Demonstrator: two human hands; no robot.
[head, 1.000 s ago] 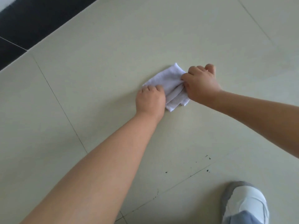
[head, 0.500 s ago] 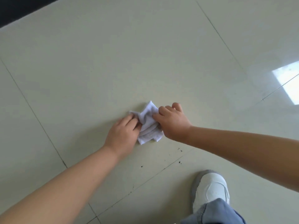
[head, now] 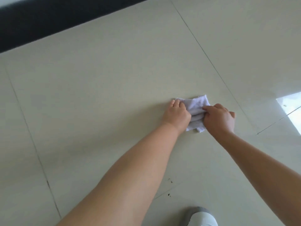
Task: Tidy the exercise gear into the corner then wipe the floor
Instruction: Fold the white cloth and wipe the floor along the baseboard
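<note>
White crumpled cloth (head: 196, 110) lies on the pale shiny tiled floor (head: 114, 95), squeezed between two hands. The left hand (head: 176, 115) sits on the cloth's left side with its fingers bent down over the edge, holding it. The right hand (head: 219, 119) sits on the cloth's right side, and its fingers are curled and pinch the folds. Both hands touch the cloth, and the cloth touches the floor.

Much of the cloth is hidden under the hands, so only its top part and a small bottom corner show. The fingertips are tucked away and hard to see. A grey and white shoe (head: 199, 216) is cut off at the bottom edge. The picture is a bit blurry.

A wide dark strip (head: 48, 18) runs along the top left, well away from the cloth. Thin lines cross the floor between the tiles. A few small dark specks (head: 169, 194) lie near the shoe. A bright patch of light (head: 291, 108) shines at the right edge. Bare floor spreads out to the left and above the cloth.
</note>
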